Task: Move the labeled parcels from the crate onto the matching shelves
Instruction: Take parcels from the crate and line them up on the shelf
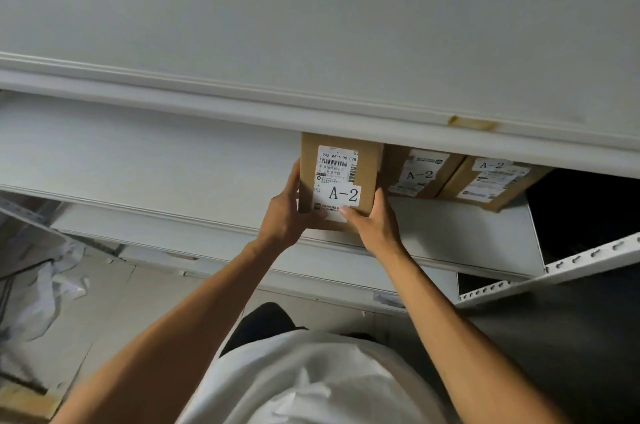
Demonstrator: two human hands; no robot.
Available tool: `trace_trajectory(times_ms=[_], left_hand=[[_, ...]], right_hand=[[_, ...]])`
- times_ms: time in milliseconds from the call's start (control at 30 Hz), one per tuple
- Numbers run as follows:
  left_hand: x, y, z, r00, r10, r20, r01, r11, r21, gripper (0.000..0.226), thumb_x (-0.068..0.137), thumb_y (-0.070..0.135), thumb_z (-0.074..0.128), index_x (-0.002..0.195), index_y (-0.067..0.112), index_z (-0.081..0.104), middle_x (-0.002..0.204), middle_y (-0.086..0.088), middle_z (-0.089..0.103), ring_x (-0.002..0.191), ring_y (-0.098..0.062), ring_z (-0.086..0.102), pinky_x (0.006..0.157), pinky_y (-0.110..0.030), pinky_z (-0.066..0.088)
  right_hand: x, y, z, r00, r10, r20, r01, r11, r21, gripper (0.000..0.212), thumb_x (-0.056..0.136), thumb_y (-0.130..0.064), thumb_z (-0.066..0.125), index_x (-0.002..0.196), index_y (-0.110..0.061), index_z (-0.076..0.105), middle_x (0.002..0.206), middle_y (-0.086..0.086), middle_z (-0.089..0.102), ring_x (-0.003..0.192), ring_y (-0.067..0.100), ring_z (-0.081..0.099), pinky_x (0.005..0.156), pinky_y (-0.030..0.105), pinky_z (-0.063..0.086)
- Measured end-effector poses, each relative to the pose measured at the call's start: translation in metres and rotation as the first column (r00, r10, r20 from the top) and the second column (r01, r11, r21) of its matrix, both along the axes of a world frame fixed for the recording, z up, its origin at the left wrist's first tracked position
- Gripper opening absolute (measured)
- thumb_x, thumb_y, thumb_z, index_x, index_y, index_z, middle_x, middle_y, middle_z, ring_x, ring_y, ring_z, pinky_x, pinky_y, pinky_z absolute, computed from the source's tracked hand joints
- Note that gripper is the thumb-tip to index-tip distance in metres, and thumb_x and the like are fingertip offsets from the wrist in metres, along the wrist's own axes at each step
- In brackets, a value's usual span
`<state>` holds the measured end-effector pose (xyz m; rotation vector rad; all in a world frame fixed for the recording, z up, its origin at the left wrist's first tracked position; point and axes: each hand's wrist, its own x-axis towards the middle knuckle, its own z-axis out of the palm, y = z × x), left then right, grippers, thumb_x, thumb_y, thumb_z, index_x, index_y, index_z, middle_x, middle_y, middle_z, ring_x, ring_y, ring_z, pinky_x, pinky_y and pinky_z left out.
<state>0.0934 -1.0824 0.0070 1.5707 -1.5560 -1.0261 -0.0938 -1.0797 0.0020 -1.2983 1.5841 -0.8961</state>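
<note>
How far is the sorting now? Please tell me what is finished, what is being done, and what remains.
Done: two A-2 parcels already lie on the shelf. In hand: the left hand and right hand hold a third A-2 parcel at the shelf's front edge, beside those two. Left: letting it go; the crate is out of view, so how many parcels remain cannot be told.

A brown cardboard parcel lies flat at the front edge of the white middle shelf, its top face carrying a printed shipping label with a barcode and a large white sticker reading "A-2". Just to its right, a second parcel and a third parcel sit further back on the same shelf, both marked "A-2"; they seem to touch one another, though the shelf above hides their far ends.
</note>
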Motion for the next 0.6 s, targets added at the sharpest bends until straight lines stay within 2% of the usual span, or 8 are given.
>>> trace_trajectory(times_ms=[67, 133, 200, 267, 367, 500, 600], left_hand=[[-0.001, -0.009, -0.004, 1.000, 0.012, 0.014, -0.012, 1.000, -0.028, 0.100, 0.080, 0.014, 0.078, 0.154, 0.038, 0.015, 0.124, 0.006, 0.065, 0.107, -0.016, 0.064, 0.085, -0.025, 0.056], [-0.003, -0.018, -0.008, 0.998, 0.020, 0.051, -0.017, 0.998, -0.068, 0.097, 0.080, 0.016, 0.078, 0.152, 0.037, 0.018, 0.117, 0.007, 0.068, 0.098, -0.017, 0.067, 0.082, -0.033, 0.060], [-0.006, -0.024, -0.014, 0.998, 0.048, 0.047, -0.043, 0.994, -0.099, 0.092, 0.078, 0.016, 0.079, 0.149, 0.035, 0.025, 0.106, 0.008, 0.069, 0.086, -0.018, 0.066, 0.074, -0.032, 0.059], [-0.012, -0.028, -0.016, 0.994, 0.099, 0.040, -0.093, 0.986, -0.137, 0.086, 0.076, 0.018, 0.080, 0.146, 0.031, 0.032, 0.106, 0.004, 0.064, 0.084, -0.018, 0.063, 0.070, -0.032, 0.057], [-0.021, -0.032, -0.019, 0.974, 0.200, 0.104, -0.186, 0.974, -0.132, 0.088, 0.073, 0.020, 0.082, 0.147, 0.026, 0.035, 0.118, -0.005, 0.052, 0.093, -0.020, 0.058, 0.075, -0.032, 0.051], [-0.028, -0.028, -0.024, 0.964, 0.243, 0.111, -0.227, 0.964, -0.139, 0.075, 0.078, 0.023, 0.080, 0.142, 0.018, 0.042, 0.110, -0.003, 0.052, 0.095, -0.022, 0.055, 0.076, -0.028, 0.043], [-0.026, -0.020, -0.031, 0.967, 0.239, 0.090, -0.230, 0.968, -0.097, 0.065, 0.081, 0.026, 0.078, 0.138, 0.017, 0.046, 0.108, 0.000, 0.049, 0.094, -0.024, 0.057, 0.080, -0.031, 0.049]], right_hand=[[0.001, -0.007, -0.005, 0.999, -0.026, -0.036, 0.025, 1.000, -0.018, 0.052, 0.083, -0.021, 0.079, 0.126, -0.011, 0.052, 0.120, 0.002, 0.066, 0.105, 0.017, 0.063, 0.083, 0.021, 0.050], [0.004, -0.014, -0.012, 0.995, -0.058, -0.081, 0.055, 0.998, -0.042, 0.048, 0.082, -0.023, 0.080, 0.119, -0.009, 0.054, 0.119, 0.007, 0.065, 0.105, 0.021, 0.062, 0.085, 0.028, 0.051], [0.007, -0.020, -0.020, 0.982, -0.091, -0.166, 0.081, 0.994, -0.068, 0.050, 0.081, -0.029, 0.080, 0.117, -0.007, 0.053, 0.120, 0.012, 0.059, 0.108, 0.028, 0.056, 0.090, 0.038, 0.050], [0.011, -0.025, -0.024, 0.961, -0.124, -0.247, 0.108, 0.991, -0.078, 0.054, 0.082, -0.035, 0.079, 0.118, -0.006, 0.052, 0.122, 0.015, 0.053, 0.112, 0.032, 0.051, 0.093, 0.044, 0.049], [0.016, -0.028, -0.026, 0.943, -0.184, -0.277, 0.171, 0.983, -0.069, 0.051, 0.084, -0.035, 0.077, 0.119, -0.006, 0.052, 0.120, 0.017, 0.052, 0.113, 0.035, 0.049, 0.093, 0.046, 0.048], [0.015, -0.023, -0.029, 0.947, -0.202, -0.250, 0.186, 0.979, -0.087, 0.039, 0.087, -0.030, 0.074, 0.110, -0.005, 0.054, 0.114, 0.017, 0.054, 0.107, 0.037, 0.054, 0.090, 0.046, 0.049], [0.008, -0.017, -0.031, 0.952, -0.198, -0.233, 0.190, 0.980, -0.056, 0.033, 0.088, -0.030, 0.074, 0.104, -0.006, 0.058, 0.111, 0.014, 0.058, 0.102, 0.033, 0.058, 0.088, 0.045, 0.050]])
